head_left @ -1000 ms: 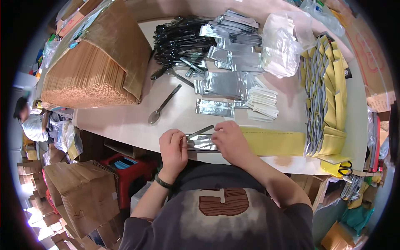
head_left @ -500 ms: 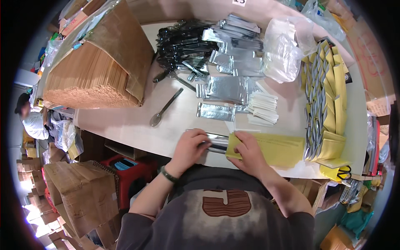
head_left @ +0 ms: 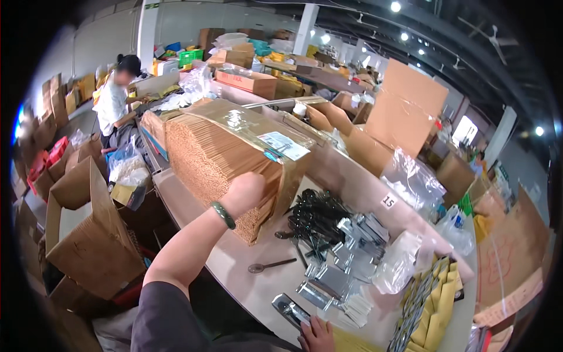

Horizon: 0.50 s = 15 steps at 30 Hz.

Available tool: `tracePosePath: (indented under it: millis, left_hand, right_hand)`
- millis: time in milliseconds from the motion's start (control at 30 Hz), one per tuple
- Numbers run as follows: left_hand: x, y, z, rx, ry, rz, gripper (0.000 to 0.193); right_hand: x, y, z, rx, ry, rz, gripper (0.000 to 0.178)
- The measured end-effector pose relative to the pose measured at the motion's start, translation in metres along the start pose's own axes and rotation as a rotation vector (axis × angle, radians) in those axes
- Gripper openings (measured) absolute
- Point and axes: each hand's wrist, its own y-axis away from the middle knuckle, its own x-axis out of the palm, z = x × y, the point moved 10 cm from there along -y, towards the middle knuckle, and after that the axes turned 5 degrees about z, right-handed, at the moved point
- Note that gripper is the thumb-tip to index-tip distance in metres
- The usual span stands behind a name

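My left hand (head_left: 246,189) reaches over to a cardboard box (head_left: 231,120) packed with thin tan wooden sticks (head_left: 202,155) that look like chopsticks. It rests at their upper edge; its fingertips are hidden behind the hand. Low at the front edge, my right hand (head_left: 318,335) grips a yellow paper sleeve (head_left: 350,342), which is partly cut off by the picture's lower edge. Out from beside those fingers sticks a narrow silver packet (head_left: 289,310) with a dark spoon in it. A single dark spoon (head_left: 271,265) lies on the table between my hands.
Beyond it are heaped black spoons (head_left: 316,217), silver packets (head_left: 335,280), white paper strips (head_left: 356,310) and a clear plastic bag (head_left: 399,264). Yellow sleeves (head_left: 431,308) stand in rows at right. A low partition (head_left: 352,176) runs behind. A co-worker (head_left: 114,102) stands far left.
My view has swung up and left. My left hand has left the silver packet and moved to the box of sticks. The right hand remains by the yellow sleeve.
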Motion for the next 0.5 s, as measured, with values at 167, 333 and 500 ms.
tracePosePath:
  millis: [167, 333, 500]
  left_hand:
    - [-0.019, 0.001, -0.001, 0.047, -0.020, -0.112, 0.009]
    - [-0.049, 0.051, 0.028, -0.103, 0.447, -0.508, 0.009]
    - [0.122, 0.189, 0.047, -0.334, 1.590, -0.097, 0.011]
  right_hand:
    - [-0.006, 0.002, -0.010, 0.042, -0.200, -0.032, 0.047]
    - [-0.009, 0.006, -0.013, 0.134, -0.270, -0.006, 0.045]
    - [0.005, 0.004, -0.023, 0.195, -0.321, 0.054, 0.043]
